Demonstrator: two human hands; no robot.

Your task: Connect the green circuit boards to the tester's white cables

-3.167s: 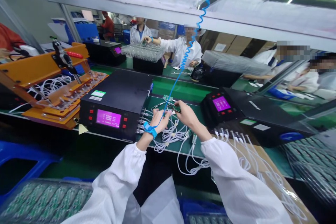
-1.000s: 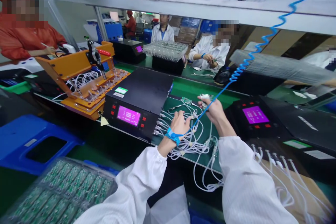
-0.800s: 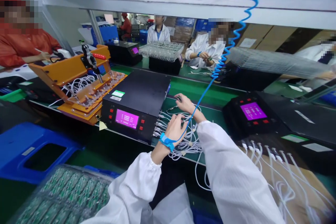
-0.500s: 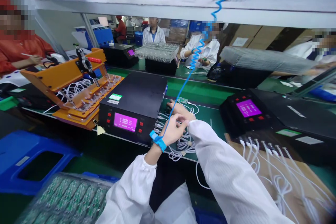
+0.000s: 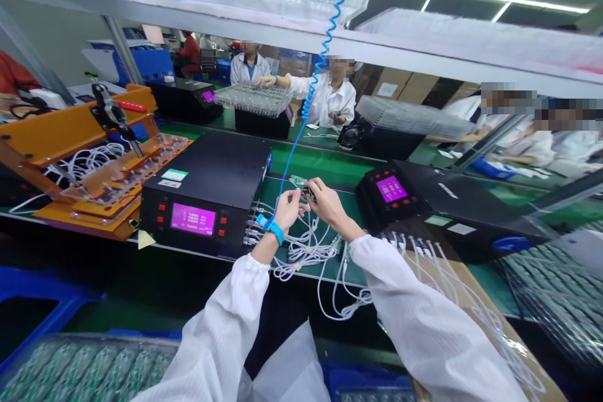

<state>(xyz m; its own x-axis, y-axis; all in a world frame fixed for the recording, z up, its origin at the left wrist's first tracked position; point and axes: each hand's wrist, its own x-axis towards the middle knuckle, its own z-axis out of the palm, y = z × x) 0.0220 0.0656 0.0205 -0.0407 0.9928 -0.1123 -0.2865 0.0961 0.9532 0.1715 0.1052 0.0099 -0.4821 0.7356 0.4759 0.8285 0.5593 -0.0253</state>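
Observation:
My left hand (image 5: 288, 210), a blue strap (image 5: 276, 229) round its wrist, is closed with thumb and fingers pinched together. Close on its right, my right hand (image 5: 328, 204) is bent over with its fingertips pressed round a small dark piece, too small to name. The fingertips of both hands nearly meet, and what the left one pinches is hidden. Just beyond them a small green circuit board (image 5: 297, 181) lies on the green mat. Bundled white cables (image 5: 306, 251) spread beneath and in front of my hands.
A black tester (image 5: 202, 169) with a purple screen stands left, beside an orange clamp fixture (image 5: 89, 169). Another black tester (image 5: 424, 201) is at right, white leads hanging from it. Trays of circuit boards (image 5: 89, 364) sit lower left. A coiled blue cord (image 5: 320, 69) hangs down; co-workers sit opposite.
The view has swung right and up. My right hand has drawn back from behind the left and now works beside it. More white cable shows hanging over the table's front edge.

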